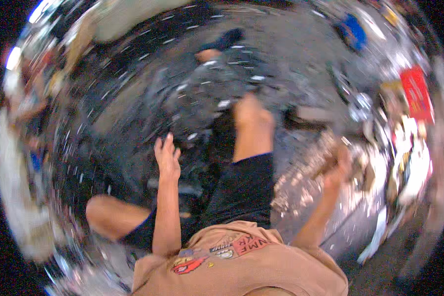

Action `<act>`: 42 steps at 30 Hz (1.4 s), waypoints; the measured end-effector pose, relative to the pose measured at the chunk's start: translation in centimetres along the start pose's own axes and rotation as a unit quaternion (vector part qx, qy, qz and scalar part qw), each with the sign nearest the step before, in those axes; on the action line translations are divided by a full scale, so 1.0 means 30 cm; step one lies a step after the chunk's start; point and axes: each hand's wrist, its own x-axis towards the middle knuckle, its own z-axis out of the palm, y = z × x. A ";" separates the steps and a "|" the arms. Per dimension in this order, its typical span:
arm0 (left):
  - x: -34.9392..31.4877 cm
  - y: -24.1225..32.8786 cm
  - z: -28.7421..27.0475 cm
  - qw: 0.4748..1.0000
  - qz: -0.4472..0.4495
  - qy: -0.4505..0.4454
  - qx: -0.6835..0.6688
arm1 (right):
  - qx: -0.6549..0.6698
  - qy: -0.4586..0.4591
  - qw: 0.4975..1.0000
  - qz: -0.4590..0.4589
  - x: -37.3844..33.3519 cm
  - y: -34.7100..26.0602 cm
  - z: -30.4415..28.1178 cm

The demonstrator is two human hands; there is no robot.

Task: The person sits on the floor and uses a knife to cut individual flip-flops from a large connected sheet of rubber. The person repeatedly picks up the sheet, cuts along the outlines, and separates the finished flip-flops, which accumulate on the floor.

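My left hand [167,157] is raised over the dark floor in front of me, its fingers apart and nothing in them. To the right, my right hand [338,166] reaches out beside a heap of small pale brown pieces [301,185]. Motion smears its fingers, and I cannot make out whether it holds anything. Small bright white bits [224,104] lie scattered over the dark ground ahead. My bent bare knees and black shorts [241,190] are between my two arms.
A red box or packet [417,93] is at the far right, near a shiny clear object [360,106]. Farther back on the right is a blue item [354,32]. Dark cloth [229,39] with a skin-toned shape lies ahead. Pale bulky shapes line the left rim.
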 end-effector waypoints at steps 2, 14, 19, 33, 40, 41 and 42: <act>0.063 -0.174 0.113 0.978 -0.207 -0.012 -0.025 | 0.017 0.010 0.999 -0.028 0.107 0.142 -0.046; 0.098 -0.078 0.321 0.958 0.067 -0.043 -0.276 | -0.142 0.011 0.985 0.094 0.132 0.400 0.017; 0.179 -0.063 0.385 0.976 0.202 -0.062 0.061 | -0.157 0.085 0.982 0.061 0.143 0.424 -0.155; 0.139 0.015 0.270 0.955 -0.044 -0.110 -0.274 | -0.481 0.129 0.843 -0.204 0.301 0.305 -0.111; 0.202 0.048 0.261 1.000 -0.004 0.012 0.004 | -0.520 0.007 0.816 -0.254 0.163 0.536 -0.216; 0.222 0.062 0.253 0.999 -0.014 0.005 0.049 | -0.462 -0.039 0.858 -0.219 0.060 0.570 -0.188; 0.233 0.072 0.241 0.995 -0.025 -0.006 0.094 | -0.402 -0.076 0.894 -0.180 -0.049 0.589 -0.159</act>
